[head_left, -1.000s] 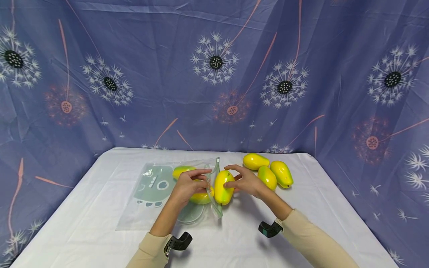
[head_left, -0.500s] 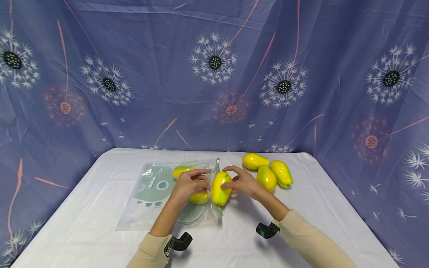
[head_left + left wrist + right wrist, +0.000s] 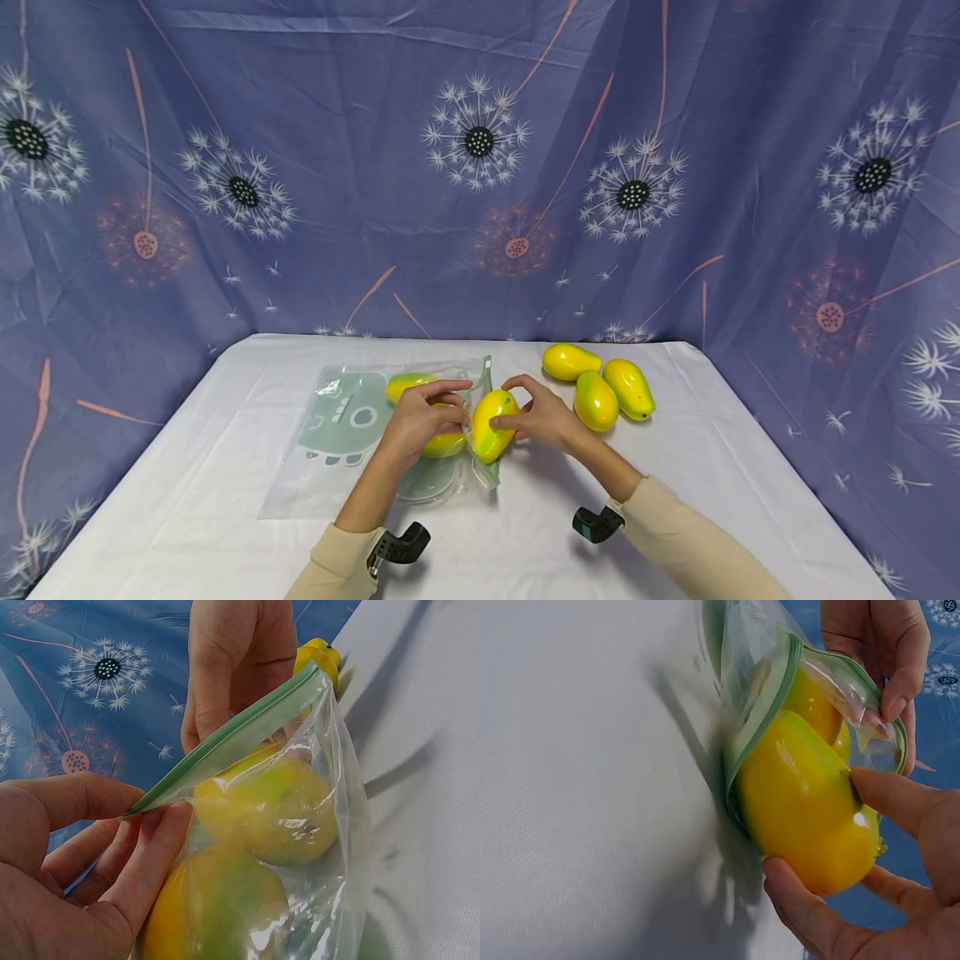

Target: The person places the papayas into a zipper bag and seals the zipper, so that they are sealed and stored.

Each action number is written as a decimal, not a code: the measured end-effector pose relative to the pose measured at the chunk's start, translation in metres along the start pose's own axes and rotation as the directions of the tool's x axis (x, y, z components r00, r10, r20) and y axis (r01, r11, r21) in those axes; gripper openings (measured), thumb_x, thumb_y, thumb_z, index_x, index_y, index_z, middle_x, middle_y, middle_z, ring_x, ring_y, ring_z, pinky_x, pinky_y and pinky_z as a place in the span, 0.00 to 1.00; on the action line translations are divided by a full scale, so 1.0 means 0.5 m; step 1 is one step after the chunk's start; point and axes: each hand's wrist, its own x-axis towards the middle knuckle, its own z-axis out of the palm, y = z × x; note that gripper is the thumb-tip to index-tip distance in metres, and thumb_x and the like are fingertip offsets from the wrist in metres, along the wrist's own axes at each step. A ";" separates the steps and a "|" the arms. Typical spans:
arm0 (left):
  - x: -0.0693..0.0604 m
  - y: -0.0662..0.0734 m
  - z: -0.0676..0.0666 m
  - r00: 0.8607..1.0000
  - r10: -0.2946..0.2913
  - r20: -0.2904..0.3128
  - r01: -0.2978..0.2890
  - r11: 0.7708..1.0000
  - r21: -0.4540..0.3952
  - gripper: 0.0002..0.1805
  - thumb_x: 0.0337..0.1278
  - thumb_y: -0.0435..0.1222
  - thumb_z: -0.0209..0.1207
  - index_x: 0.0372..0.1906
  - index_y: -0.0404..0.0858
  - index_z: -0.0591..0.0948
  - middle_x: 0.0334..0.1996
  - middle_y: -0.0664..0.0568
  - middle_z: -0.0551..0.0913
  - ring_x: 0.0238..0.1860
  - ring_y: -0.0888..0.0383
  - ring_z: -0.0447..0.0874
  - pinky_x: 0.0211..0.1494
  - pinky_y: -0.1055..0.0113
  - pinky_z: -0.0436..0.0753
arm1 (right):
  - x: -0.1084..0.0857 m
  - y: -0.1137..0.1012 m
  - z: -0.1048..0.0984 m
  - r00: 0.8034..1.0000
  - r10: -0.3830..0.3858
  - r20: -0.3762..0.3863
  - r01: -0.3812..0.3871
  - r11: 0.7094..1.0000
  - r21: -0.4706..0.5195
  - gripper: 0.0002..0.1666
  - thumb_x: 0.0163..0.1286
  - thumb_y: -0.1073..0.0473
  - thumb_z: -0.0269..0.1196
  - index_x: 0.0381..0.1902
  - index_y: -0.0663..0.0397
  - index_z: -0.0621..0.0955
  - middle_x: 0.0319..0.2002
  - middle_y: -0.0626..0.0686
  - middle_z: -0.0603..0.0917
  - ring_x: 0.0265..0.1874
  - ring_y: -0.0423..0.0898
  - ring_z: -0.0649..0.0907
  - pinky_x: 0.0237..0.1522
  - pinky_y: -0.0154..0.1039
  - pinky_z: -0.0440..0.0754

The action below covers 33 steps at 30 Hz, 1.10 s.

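A clear zip bag [image 3: 285, 492] with a green seal and a printed face lies flat, two yellow-green fruits [image 3: 405, 383] inside it. At its mouth my left hand [image 3: 420, 417] pinches the green edge [image 3: 225, 739] between thumb and fingers. My right hand [image 3: 547, 417] grips another yellow fruit [image 3: 491, 429] at the bag's mouth. In the right wrist view this fruit [image 3: 802, 802] is partly within the green-rimmed opening, with thumb and fingers around its outer end. The left wrist view shows it through the plastic, behind the fruit [image 3: 217, 900] nearest the left hand.
Three more yellow fruits [image 3: 572, 362] [image 3: 597, 402] [image 3: 628, 389] lie together at the back right of the white-covered table [image 3: 675, 500]. A blue-purple curtain [image 3: 375, 167] with dandelion prints hangs behind and at both sides.
My right hand has moved left and slightly down, bringing the fruit into the bag's mouth and tilting it. My left hand has stayed at the bag's edge.
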 end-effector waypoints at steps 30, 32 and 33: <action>0.001 -0.001 -0.002 1.000 -0.002 -0.002 0.002 1.000 -0.013 0.25 0.50 0.20 0.66 0.57 0.33 0.85 0.37 0.44 0.83 0.30 0.55 0.85 0.41 0.60 0.91 | -0.013 0.004 -0.027 0.999 -0.045 -0.015 0.040 0.972 -0.231 0.37 0.50 0.49 0.80 0.60 0.45 0.82 0.49 0.55 0.85 0.44 0.49 0.81 0.39 0.40 0.82; 0.001 -0.001 -0.002 1.000 -0.004 0.001 0.004 1.000 -0.021 0.25 0.50 0.20 0.66 0.57 0.32 0.85 0.37 0.45 0.82 0.30 0.55 0.85 0.41 0.61 0.91 | -0.014 0.005 -0.026 0.998 -0.043 -0.044 0.031 0.971 -0.239 0.37 0.49 0.48 0.80 0.58 0.45 0.82 0.46 0.54 0.85 0.40 0.47 0.81 0.37 0.39 0.81; 0.001 -0.001 -0.002 1.000 -0.006 0.002 0.006 1.000 -0.022 0.25 0.50 0.19 0.66 0.57 0.32 0.85 0.37 0.45 0.82 0.30 0.55 0.85 0.41 0.61 0.91 | -0.014 0.005 -0.026 0.997 -0.044 -0.056 0.029 0.970 -0.243 0.37 0.49 0.47 0.80 0.58 0.45 0.82 0.45 0.54 0.85 0.39 0.47 0.81 0.36 0.39 0.80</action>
